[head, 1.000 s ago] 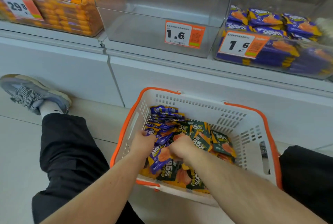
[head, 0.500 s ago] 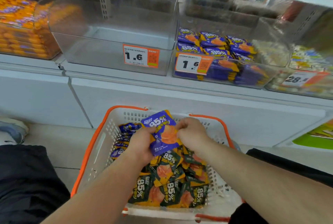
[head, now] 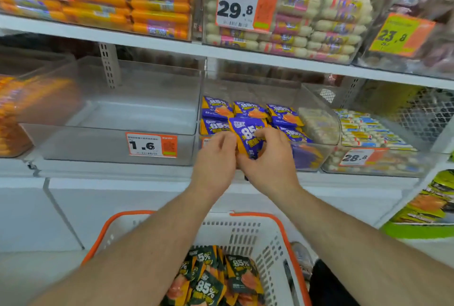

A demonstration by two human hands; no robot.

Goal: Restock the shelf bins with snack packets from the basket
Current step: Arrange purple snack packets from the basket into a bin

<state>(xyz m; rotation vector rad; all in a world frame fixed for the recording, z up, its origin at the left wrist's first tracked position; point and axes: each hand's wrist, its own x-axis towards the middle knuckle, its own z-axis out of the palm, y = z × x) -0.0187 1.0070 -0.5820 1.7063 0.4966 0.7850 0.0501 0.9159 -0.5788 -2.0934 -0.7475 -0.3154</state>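
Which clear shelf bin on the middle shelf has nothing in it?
The clear bin with the 1.6 tag, left of the purple-packet bin; its neighbours all hold stock.

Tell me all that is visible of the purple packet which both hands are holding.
The purple snack packet is a small glossy foil-like pouch with orange edges and a large white "85" on its face. It is held upright, slightly tilted, at the front wall of the clear bin of matching purple packets. The left hand pinches its left edge; the right hand grips its lower right side, hiding the bottom.
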